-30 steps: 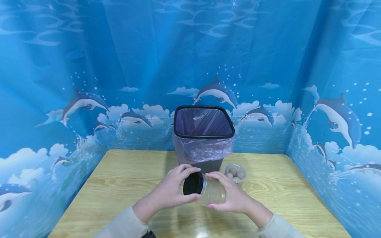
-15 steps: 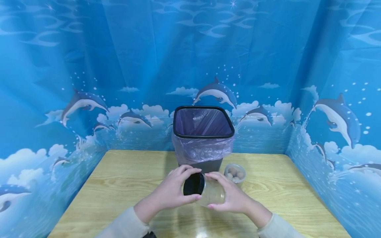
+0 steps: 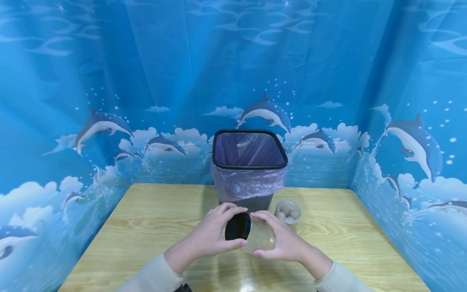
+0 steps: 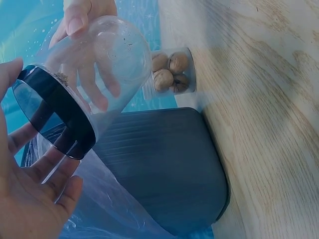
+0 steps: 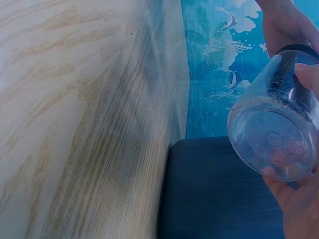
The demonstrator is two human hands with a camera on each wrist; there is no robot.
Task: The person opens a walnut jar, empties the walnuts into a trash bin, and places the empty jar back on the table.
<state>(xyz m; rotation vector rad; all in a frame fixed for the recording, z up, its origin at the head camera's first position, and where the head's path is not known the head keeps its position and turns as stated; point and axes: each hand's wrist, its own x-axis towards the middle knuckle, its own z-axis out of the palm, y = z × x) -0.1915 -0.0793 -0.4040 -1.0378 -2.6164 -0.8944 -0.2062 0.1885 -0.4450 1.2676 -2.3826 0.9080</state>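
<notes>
A clear jar (image 3: 262,235) with a black lid (image 3: 237,226) lies on its side in the air between both hands, over the near middle of the table. My left hand (image 3: 206,235) grips the lid, thumb below and fingers above. From the other side my right hand (image 3: 288,243) holds the jar's body near its base. Through the wall in the left wrist view, small brown crumbs (image 4: 62,78) show beside the lid. More fine specks cling inside the jar (image 5: 271,127) in the right wrist view.
Behind the hands stands a dark bin (image 3: 249,167) lined with a thin purple bag. To its right sits a small clear tub (image 3: 299,213) with several walnuts (image 4: 163,79). A wooden table (image 3: 153,219) carries them, with a dolphin-print curtain (image 3: 164,81) around its back and sides.
</notes>
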